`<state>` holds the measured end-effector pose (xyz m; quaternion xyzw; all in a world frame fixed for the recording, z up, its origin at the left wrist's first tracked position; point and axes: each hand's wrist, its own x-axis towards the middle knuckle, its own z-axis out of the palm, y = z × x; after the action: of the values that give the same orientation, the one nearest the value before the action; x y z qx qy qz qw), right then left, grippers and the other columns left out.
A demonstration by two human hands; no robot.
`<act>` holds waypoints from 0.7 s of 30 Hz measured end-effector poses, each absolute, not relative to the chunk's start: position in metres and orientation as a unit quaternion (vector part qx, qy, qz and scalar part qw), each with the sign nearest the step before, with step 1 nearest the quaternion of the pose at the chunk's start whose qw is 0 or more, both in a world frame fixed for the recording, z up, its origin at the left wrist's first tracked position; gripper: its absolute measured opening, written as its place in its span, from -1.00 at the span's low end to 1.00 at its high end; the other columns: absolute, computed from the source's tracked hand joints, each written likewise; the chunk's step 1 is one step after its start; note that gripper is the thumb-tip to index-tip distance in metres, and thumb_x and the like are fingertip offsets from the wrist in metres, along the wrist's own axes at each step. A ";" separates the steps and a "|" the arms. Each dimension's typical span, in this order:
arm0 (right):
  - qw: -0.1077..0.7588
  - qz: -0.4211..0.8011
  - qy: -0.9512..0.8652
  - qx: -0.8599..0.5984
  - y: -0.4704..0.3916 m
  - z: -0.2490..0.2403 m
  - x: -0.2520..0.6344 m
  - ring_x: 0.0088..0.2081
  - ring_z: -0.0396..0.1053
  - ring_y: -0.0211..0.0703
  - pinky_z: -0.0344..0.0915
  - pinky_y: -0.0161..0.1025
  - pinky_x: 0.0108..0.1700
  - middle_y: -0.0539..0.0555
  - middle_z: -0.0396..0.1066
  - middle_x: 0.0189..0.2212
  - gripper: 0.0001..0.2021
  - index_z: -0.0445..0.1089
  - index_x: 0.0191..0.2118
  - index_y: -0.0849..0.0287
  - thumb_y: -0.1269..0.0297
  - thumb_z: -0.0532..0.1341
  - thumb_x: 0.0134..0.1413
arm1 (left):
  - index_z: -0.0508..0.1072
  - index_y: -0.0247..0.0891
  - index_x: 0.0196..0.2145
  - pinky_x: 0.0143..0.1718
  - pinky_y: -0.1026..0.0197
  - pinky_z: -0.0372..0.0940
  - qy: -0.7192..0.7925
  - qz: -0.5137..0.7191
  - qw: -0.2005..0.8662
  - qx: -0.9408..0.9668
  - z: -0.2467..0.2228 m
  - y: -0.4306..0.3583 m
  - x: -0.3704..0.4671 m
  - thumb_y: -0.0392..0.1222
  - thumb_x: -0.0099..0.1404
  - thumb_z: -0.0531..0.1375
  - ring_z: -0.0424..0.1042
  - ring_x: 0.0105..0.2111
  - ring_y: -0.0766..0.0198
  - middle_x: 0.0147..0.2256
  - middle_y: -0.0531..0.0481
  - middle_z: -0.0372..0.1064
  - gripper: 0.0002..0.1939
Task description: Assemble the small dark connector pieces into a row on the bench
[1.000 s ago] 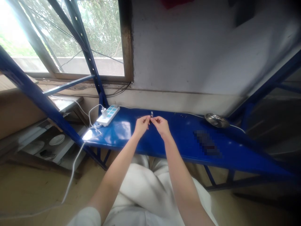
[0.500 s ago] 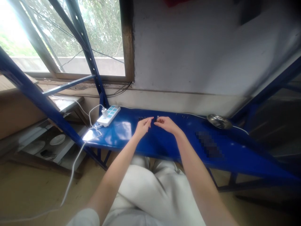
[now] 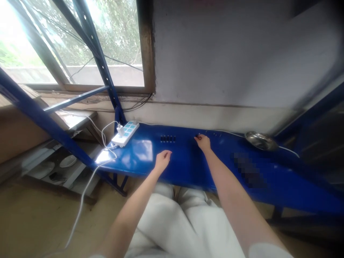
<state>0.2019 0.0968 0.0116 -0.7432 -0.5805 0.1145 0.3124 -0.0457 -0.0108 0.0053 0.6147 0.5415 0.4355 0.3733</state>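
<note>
My left hand hovers over the front half of the blue table, its fingers curled and fingertips pressed together. Whatever it may hold is too small to make out. Farther right and back, my right hand pinches a small dark piece close to the tabletop; most of it is hidden by the fingers. Between the hands, toward the rear, stands a row of several small dark cylinder-like pieces with pale ends. Beyond my right hand lie several tiny pale slivers near the back edge.
A white power strip with a plug and cable sits at the table's left end. On the right are a shiny metal bowl and a blurred-out dark object. Blue shelf posts rise at the left of the blue table.
My hands have parted. The right moved right with the small dark piece; the left dropped back toward the front edge, uncovering the row of dark pieces. The view shifted slightly.
</note>
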 end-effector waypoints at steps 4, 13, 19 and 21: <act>0.290 0.121 -0.575 -0.756 0.105 0.004 0.204 -0.36 0.35 -0.15 0.18 -0.29 -0.38 0.14 0.45 -0.37 -0.80 0.41 -0.32 0.22 0.21 0.14 0.00 | 0.45 -0.30 -0.22 -0.52 0.33 0.18 0.541 0.432 0.383 0.611 0.008 -0.014 -0.047 -0.05 0.25 -0.02 0.24 -0.60 0.41 -0.54 0.04 0.30 -0.65; 0.268 0.134 -0.560 -0.773 0.113 0.000 0.205 -0.35 0.38 -0.15 0.22 -0.28 -0.36 0.15 0.45 -0.34 -0.80 0.43 -0.31 0.20 0.22 0.15 -0.01 | 0.46 -0.31 -0.26 -0.51 0.32 0.19 0.544 0.424 0.388 0.612 0.015 -0.016 -0.047 -0.08 0.24 -0.01 0.26 -0.58 0.38 -0.55 0.03 0.30 -0.67; 0.219 0.138 -0.586 -0.768 0.121 -0.002 0.213 -0.27 0.39 -0.10 0.25 -0.27 -0.28 0.19 0.45 -0.32 -0.80 0.42 -0.26 0.26 0.30 0.17 -0.03 | 0.46 -0.30 -0.25 -0.49 0.31 0.20 0.541 0.422 0.389 0.615 0.013 -0.016 -0.047 -0.07 0.24 -0.01 0.27 -0.56 0.37 -0.54 0.02 0.31 -0.67; 0.214 0.145 -0.589 -0.766 0.123 -0.003 0.216 -0.24 0.39 -0.10 0.26 -0.27 -0.25 0.21 0.44 -0.29 -0.80 0.42 -0.25 0.28 0.38 0.17 -0.04 | 0.46 -0.29 -0.26 -0.50 0.31 0.19 0.542 0.422 0.387 0.615 0.012 -0.016 -0.047 -0.08 0.24 -0.01 0.26 -0.58 0.38 -0.54 0.03 0.31 -0.67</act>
<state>0.2162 0.1234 -0.0028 -0.7658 -0.5890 0.1451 0.2138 -0.0470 -0.0156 0.0116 0.6150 0.5424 0.4221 0.3865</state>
